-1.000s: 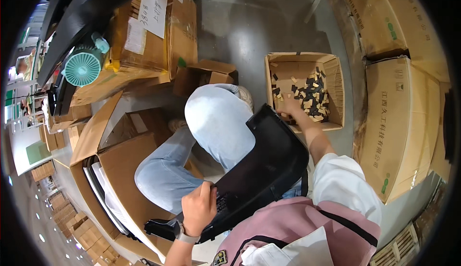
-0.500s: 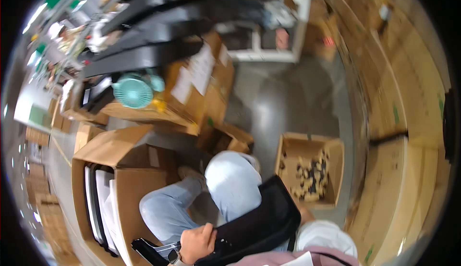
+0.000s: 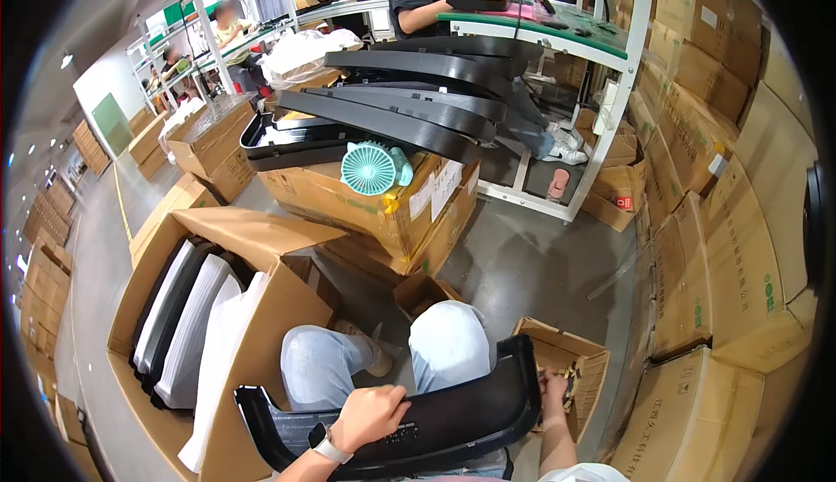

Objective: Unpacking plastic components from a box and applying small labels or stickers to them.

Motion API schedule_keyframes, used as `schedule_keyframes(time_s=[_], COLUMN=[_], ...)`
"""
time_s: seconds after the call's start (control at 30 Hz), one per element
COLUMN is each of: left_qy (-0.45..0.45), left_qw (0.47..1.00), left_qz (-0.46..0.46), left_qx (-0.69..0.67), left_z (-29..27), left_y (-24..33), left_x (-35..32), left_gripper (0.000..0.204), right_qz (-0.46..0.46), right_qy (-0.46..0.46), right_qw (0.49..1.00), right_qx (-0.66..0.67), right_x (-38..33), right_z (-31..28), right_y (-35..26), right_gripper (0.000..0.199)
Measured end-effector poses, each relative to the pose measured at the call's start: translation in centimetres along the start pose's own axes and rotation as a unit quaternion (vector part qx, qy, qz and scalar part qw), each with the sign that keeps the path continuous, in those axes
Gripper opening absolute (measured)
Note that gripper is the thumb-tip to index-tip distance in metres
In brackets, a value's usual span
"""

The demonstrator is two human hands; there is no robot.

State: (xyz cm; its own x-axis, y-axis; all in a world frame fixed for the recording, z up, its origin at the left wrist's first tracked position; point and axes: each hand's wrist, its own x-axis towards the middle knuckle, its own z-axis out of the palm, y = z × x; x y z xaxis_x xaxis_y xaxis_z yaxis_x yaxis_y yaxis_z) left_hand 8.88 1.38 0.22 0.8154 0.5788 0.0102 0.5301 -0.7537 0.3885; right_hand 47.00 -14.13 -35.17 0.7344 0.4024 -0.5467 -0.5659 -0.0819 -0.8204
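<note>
A long, shallow black plastic panel (image 3: 444, 421) with a raised rim and rounded corners lies across my lap. My left hand (image 3: 370, 417), with a watch on its wrist, is closed over the panel's upper edge near the middle. Past the panel's right end, my right hand (image 3: 552, 386) reaches into a small cardboard box (image 3: 595, 362) on the floor. Its fingers are curled in among small black and tan pieces (image 3: 570, 379); whether they pinch one is too small to see.
To my left, an open carton (image 3: 261, 343) holds black panels with white foam sheets. Ahead, black panels (image 3: 401, 116) are stacked on cartons beside a teal fan (image 3: 368, 168). A person works at a green-topped bench (image 3: 566, 38) beyond. Cartons (image 3: 670, 412) line my right side.
My right hand has come into sight at the small box, where the panel's end hid it before. The view has tilted up, showing more of the bench. My left hand keeps its grip.
</note>
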Motion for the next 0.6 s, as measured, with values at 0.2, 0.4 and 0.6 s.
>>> schedule_keyframes(time_s=[0.2,0.4,0.6], left_qy=[0.157,0.211,0.271], left_qw=[0.985,0.909,0.868], left_qz=[0.006,-0.01,-0.068], left_qx=[-0.073,-0.36,-0.41], left_z=[-2.2,-3.6,-4.8], left_y=[2.6,6.0,4.8], left_x=[-0.5,-0.4,-2.1], left_gripper=[0.014,0.018,0.016], right_qz=[-0.255,-0.262,-0.157], right_qy=[0.024,-0.246,-0.49], right_qw=[0.96,0.931,0.855], right_qx=[0.115,0.06,-0.066], right_x=[-10.4,-28.2,-34.9], right_z=[4.8,17.4,25.2], right_y=[-21.8,-26.2,-20.4], right_gripper=[0.018,0.016,0.014])
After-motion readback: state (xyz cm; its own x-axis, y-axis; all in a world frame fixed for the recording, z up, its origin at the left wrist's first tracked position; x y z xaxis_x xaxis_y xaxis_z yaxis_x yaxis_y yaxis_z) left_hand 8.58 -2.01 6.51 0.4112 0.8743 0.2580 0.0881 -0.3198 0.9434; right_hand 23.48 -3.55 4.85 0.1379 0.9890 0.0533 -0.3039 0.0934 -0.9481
